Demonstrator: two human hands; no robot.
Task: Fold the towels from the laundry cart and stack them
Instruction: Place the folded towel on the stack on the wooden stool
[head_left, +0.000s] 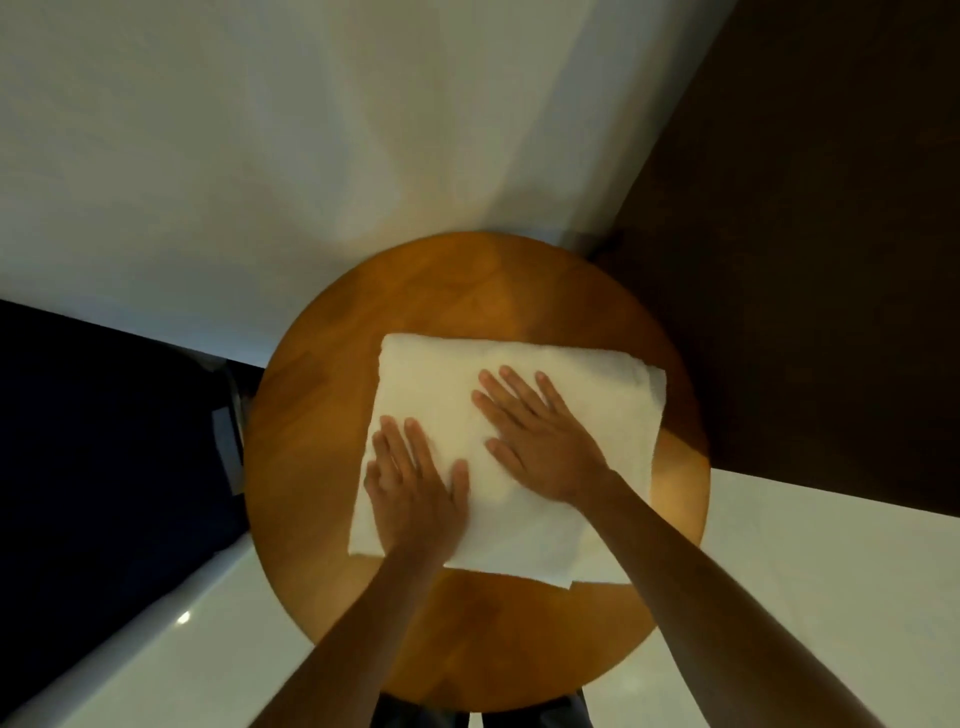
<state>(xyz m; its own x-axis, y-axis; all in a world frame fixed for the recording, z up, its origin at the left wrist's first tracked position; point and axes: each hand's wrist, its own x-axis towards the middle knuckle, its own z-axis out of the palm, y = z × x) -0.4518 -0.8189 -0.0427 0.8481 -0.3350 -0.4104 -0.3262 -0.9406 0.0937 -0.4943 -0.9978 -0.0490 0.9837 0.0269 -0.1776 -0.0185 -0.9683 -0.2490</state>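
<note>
You have one white towel (582, 400) lying folded into a rough rectangle on the round wooden desk (311, 415), set a little toward its right side. Your left hand (415, 483) lies flat on the near-left part of the towel. Your right hand (540, 441) lies flat near its middle. The fingers of both are straight and spread, pressing down and grasping nothing.

Judging by this, you are smoothing the fold, and the risks come from that press:

- **Layers sliding:** the polished wood looks slick. If you sweep your palms sideways instead of pressing straight down, the whole towel could skate toward the rim, or the layers could shear apart.
- **Near-right corner:** an under-layer already peeks out past the top one there. Folding again without squaring it would lock in a crooked edge and give you a lopsided stack.
- **Trapped air:** terry cloth springs back, so lifting both palms at once may let the fold puff open.
- **Space:** the desk is round and not much wider than the towel, so a stack built off-centre could overhang and tip to the floor.

No stack and no cart can be made out here.
</note>
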